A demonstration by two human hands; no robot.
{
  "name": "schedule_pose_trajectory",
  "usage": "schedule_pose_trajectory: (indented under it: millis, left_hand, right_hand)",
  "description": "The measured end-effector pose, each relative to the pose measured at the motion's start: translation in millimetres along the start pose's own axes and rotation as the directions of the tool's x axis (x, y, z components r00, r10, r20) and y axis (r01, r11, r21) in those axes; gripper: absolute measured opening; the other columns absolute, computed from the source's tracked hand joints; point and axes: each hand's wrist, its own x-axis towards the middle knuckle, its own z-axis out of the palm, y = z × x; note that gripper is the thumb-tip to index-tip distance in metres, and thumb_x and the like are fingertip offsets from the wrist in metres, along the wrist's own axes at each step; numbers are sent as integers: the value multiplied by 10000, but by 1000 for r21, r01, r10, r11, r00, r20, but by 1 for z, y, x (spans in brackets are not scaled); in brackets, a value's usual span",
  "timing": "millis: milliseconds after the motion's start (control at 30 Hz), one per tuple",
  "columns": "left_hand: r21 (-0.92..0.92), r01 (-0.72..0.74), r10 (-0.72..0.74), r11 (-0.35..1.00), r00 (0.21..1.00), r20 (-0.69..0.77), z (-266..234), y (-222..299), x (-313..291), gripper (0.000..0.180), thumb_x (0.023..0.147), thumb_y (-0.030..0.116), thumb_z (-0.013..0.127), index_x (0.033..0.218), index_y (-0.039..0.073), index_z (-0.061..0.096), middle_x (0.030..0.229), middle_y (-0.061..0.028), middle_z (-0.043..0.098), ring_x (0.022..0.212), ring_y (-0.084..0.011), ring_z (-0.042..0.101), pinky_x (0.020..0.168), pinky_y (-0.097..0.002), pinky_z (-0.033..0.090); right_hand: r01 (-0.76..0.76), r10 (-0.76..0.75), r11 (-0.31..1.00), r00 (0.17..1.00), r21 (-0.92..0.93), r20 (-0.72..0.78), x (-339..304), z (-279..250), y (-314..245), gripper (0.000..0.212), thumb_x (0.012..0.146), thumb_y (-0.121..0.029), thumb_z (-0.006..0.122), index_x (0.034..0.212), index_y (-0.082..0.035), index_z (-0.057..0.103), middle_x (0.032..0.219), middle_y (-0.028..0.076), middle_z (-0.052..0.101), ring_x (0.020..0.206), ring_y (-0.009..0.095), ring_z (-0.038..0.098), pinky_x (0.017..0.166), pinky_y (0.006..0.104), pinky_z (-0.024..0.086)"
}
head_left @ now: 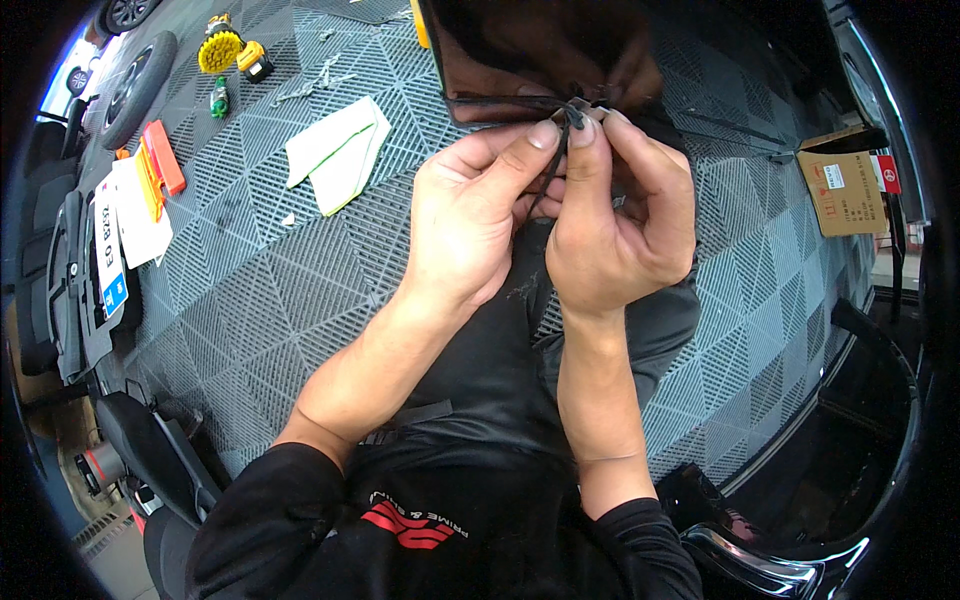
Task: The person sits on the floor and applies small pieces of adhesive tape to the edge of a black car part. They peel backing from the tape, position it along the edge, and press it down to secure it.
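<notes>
At the far left we see a white plate with printed characters (109, 250) lying on the grey grid floor mat (260, 290), with a sheet of white paper (140, 215) beside it. Two orange flat pieces (160, 165) rest on that paper. Further up the mat lie a small green bottle (219, 97) and a yellow round brush head (220, 48). A folded white cloth with a green edge (338, 152) lies toward the middle, well apart from the hands.

At centre, our left hand (470, 220) and right hand (615, 225) are raised side by side and touch each other. Both are closed in a pinch: thumbs and forefingers meet on a thin black cord (550, 175), which hangs down between the palms. Its upper end sits at the fingertips, against the edge of a dark brown panel (540, 50), where a small pale clip shows. Whether the cord is tied there we cannot tell. Thin black lines run off to either side along that edge.

At the right, a brown cardboard box (845, 185) stands on the mat, well apart from both hands.
</notes>
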Motion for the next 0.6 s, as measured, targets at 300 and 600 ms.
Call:
schedule_pose_trajectory:
  millis: [300,600]
  left_hand:
    - [-6,18,-18,1000,1000,9,2,-2,1,207,1013,152,691,1123,-20,728,954,-78,747,766,-112,696,690,-235,580]
    - [29,-4,4,1000,1000,21,1,-2,0,207,1011,151,694,1130,-17,721,973,-82,746,785,-115,697,707,-251,591]
  right_hand:
    - [-178,184,977,982,117,-45,-2,-3,-4,191,831,67,804,992,19,715,902,99,729,726,118,683,622,223,546]
    - [-66,60,994,996,90,65,2,-10,4,213,920,69,733,1107,46,633,939,125,748,779,104,724,697,198,598]
